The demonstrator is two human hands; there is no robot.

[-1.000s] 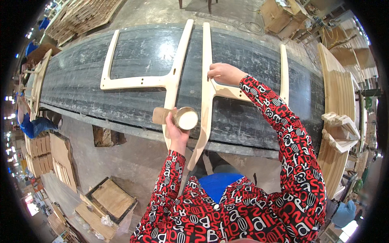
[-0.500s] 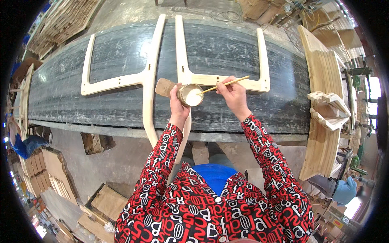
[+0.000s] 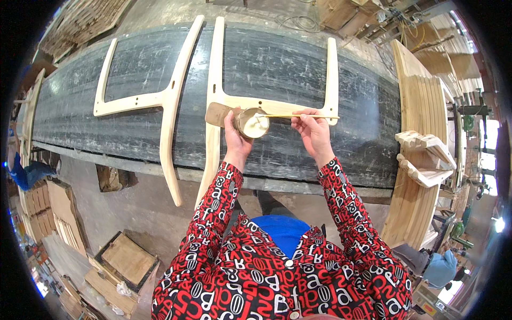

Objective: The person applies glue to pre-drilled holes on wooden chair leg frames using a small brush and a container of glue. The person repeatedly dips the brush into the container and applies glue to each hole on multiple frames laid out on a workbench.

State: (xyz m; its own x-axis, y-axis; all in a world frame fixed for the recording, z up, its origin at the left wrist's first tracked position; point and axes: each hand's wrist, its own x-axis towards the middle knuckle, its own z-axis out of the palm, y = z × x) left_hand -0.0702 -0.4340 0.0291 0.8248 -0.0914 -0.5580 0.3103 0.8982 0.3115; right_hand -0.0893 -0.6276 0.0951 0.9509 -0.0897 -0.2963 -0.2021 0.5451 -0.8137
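Note:
My left hand (image 3: 236,140) is closed round a small round cup (image 3: 239,126) holding a thick white glue-like liquid (image 3: 255,127). A flat, brown, round-ended piece (image 3: 215,114) juts out left of that hand; how it joins the cup is hidden. In my right hand (image 3: 313,132), a thin yellowish stick (image 3: 285,116) is pinched between thumb and fingers. It lies nearly level, its left end in the cup near the far rim. Beneath the cup and hands, a pale wooden chair-like frame (image 3: 215,64) rests on the dark bench. A similar frame (image 3: 169,106) lies to its left.
The long dark worktable (image 3: 298,149) has a scuffed, streaked top. At its right end stand stacked wooden boards (image 3: 418,106) with notched wooden pieces (image 3: 426,160) on them. A shallow wooden box (image 3: 128,261) is on the floor at lower left. Another person (image 3: 440,266) is at the far right.
The stick has tipped from slanting to nearly level, and its end has shifted to the cup's far rim. My right hand has moved slightly nearer me. Both wooden frames appear farther left.

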